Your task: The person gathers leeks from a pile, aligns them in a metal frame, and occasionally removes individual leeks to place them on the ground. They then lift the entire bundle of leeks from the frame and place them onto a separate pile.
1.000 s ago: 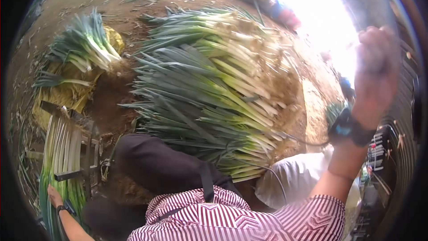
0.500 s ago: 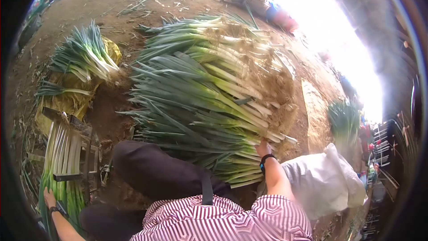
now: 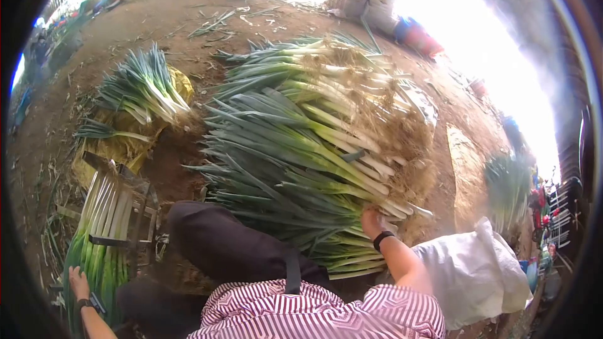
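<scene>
A large heap of leeks (image 3: 282, 125) lies on the ground before me, green leaves to the left and white stalks with tangled roots to the right. At its near right side my right hand (image 3: 372, 220) is down among the pale stalks, fingers curled round a leek and partly hidden. Far to the left, my left hand (image 3: 79, 284) rests open, fingers lying on the green part of a bundle of leeks (image 3: 105, 213). That bundle lies in a low frame (image 3: 149, 220) with dark crossbars, the white ends pointing away from me.
Another pile of leeks (image 3: 144, 85) and a single leek (image 3: 110, 130) lie on yellow sacking (image 3: 119, 150) at left. A white sack (image 3: 468, 270) sits by my right arm, with upright leeks (image 3: 507, 185) beyond it. Filled sacks (image 3: 380, 3) stand at the back.
The whole view has shifted, so everything sits a little further right and lower. My right hand has stayed in the same part of the heap; my left hand remains on the bundle.
</scene>
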{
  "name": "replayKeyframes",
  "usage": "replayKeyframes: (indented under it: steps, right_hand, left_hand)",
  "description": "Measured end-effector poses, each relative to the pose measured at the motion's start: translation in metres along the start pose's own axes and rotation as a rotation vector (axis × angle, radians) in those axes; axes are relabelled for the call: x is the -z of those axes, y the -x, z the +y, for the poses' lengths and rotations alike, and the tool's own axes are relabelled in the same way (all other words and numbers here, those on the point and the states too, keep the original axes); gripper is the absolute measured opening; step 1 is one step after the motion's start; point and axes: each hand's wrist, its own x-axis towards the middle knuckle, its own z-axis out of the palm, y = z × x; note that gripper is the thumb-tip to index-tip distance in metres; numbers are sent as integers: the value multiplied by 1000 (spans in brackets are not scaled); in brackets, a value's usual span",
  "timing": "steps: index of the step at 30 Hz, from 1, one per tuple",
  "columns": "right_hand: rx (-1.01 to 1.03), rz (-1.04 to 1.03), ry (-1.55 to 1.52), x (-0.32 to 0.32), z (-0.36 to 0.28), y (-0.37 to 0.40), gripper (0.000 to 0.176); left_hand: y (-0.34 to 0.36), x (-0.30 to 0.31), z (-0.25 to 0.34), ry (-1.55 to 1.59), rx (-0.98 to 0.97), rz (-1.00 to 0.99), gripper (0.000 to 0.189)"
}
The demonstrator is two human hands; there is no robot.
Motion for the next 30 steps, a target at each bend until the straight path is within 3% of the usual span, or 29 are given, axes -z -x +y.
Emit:
replayKeyframes:
  steps: [2,3,6,9,12,13,15,16,18,20,22,23,24,26,30]
  right_hand:
    - [95,127,47,7,-25,-9,18]
    - [276,391,13,33,-49,-15,18]
    - [271,699,136,57,-70,-62,17]
    - [284,494,251,40,-54,-109,16]
    - [232,353,-105,34,-69,-107,16]
    - [309,230,-27,68,-100,-72,18]
    - [501,206,-250,65,-114,-32,22]
    - [480,140,-323,59,-123,-10,23]
    - [452,8,-452,67,-143,27,26]
    - [439,-141,-567,92,-162,67,28]
    - [247,-448,-820,125,-184,102,28]
    - [147,-601,-935,137,-193,112,28]
    - [179,-669,-999,141,-197,117,26]
    - [236,-817,-1118,146,-197,125,24]
    - [336,-1064,-1211,173,-217,105,21]
  left_hand:
    - [8,8,17,24,-20,9,31]
    - [17,17,33,79,-47,56,33]
    - [27,27,53,134,-125,116,31]
    - [32,29,60,176,-189,180,27]
    - [41,40,66,224,-251,231,26]
    - [51,54,81,240,-277,273,26]
    - [63,84,121,192,-362,351,25]
    - [69,99,145,167,-406,388,25]
    - [81,119,211,251,-574,367,24]
    - [109,147,295,418,-902,344,28]
    - [130,153,363,336,-1205,358,44]
    - [137,146,395,364,-1383,409,54]
    - [150,145,422,258,-1481,443,56]
    - [160,115,467,43,-1542,816,54]
    - [148,134,482,135,-1490,1082,46]
